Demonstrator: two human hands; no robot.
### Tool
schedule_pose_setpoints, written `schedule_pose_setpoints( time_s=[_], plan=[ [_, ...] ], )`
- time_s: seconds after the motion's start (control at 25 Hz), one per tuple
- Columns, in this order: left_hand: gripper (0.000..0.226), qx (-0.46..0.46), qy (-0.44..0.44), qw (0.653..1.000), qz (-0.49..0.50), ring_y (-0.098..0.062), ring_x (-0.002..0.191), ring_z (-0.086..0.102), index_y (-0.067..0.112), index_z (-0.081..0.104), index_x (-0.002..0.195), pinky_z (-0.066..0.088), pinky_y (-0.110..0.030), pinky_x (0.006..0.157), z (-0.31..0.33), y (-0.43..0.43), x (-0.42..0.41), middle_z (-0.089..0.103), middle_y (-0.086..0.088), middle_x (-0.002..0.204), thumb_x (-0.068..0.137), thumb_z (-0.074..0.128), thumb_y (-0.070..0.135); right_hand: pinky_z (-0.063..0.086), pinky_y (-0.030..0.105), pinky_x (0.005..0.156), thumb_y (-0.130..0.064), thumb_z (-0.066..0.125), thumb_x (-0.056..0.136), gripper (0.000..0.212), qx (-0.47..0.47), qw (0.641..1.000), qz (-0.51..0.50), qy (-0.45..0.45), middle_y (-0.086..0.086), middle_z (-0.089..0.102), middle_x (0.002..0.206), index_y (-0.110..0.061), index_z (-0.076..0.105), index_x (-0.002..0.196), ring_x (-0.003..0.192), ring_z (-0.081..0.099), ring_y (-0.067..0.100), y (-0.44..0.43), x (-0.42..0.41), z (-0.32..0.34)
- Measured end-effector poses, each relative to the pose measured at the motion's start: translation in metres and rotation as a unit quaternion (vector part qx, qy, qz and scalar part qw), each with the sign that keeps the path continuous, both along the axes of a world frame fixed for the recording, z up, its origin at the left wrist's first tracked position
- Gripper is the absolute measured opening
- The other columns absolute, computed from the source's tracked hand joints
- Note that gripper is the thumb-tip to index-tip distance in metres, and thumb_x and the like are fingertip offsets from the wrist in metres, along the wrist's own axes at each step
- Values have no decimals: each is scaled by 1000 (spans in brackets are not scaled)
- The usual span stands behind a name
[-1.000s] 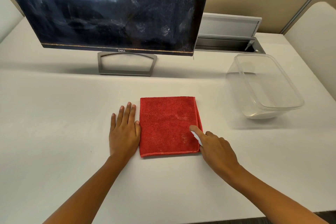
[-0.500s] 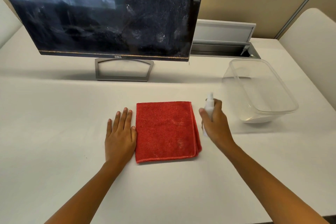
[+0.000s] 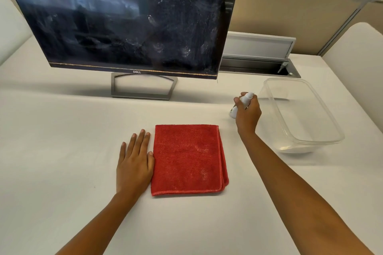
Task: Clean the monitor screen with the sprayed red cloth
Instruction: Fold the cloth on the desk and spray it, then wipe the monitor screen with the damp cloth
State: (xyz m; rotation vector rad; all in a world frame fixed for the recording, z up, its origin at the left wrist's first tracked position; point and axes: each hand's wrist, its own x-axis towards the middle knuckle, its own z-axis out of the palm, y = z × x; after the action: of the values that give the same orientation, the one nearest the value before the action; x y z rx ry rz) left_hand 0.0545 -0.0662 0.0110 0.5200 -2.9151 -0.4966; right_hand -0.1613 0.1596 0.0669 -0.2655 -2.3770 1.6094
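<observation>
A folded red cloth (image 3: pixel 187 159) lies flat on the white desk, with damp patches on its top. My left hand (image 3: pixel 134 161) rests flat on the desk, fingers together, its thumb touching the cloth's left edge. My right hand (image 3: pixel 247 113) is closed around a small white spray bottle (image 3: pixel 245 98), held upright beyond the cloth's far right corner, close to the clear tub. The dark monitor screen (image 3: pixel 128 18) stands at the back, smeared and spotted, on a grey stand (image 3: pixel 143 88).
A clear plastic tub (image 3: pixel 300 116) sits on the desk to the right of my right hand. Behind it is an open cable tray (image 3: pixel 259 64) with a raised lid. Beige partition panels stand at the back right.
My right hand has left the cloth's right edge, taken up the spray bottle and carried it away from me, toward the tub. The left hand has stayed beside the cloth.
</observation>
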Motion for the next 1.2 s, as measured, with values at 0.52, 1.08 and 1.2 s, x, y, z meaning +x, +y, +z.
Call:
schedule_pose_setpoints(
  time_s=[0.52, 1.08, 1.2],
  plan=[
    [63, -13, 1, 1000, 1, -16, 149, 10, 22, 16, 151, 7, -41, 123, -1, 0, 0, 15, 3, 160, 91, 10, 39, 40, 30, 106, -1, 69, 87, 57, 88, 995, -11, 48, 14, 45, 136, -4, 44, 138, 128, 46, 26, -2, 56, -5],
    [65, -17, -6, 1000, 2, -15, 149, 8, 22, 12, 151, 5, -39, 122, -3, 0, 0, 13, 4, 160, 90, 4, 42, 45, 36, 98, -23, 68, 91, 51, 294, 924, 148, -195, 14, 59, 124, -1, 45, 130, 117, 57, 30, -31, 122, -1],
    [66, -17, -3, 1000, 2, -15, 149, 9, 23, 13, 151, 4, -38, 122, -5, -1, -1, 14, 5, 160, 89, 4, 43, 50, 35, 90, -17, 66, 90, 24, 236, 943, 150, -178, 7, 67, 106, -6, 61, 111, 104, 63, 27, -34, 127, -2]
  ],
)
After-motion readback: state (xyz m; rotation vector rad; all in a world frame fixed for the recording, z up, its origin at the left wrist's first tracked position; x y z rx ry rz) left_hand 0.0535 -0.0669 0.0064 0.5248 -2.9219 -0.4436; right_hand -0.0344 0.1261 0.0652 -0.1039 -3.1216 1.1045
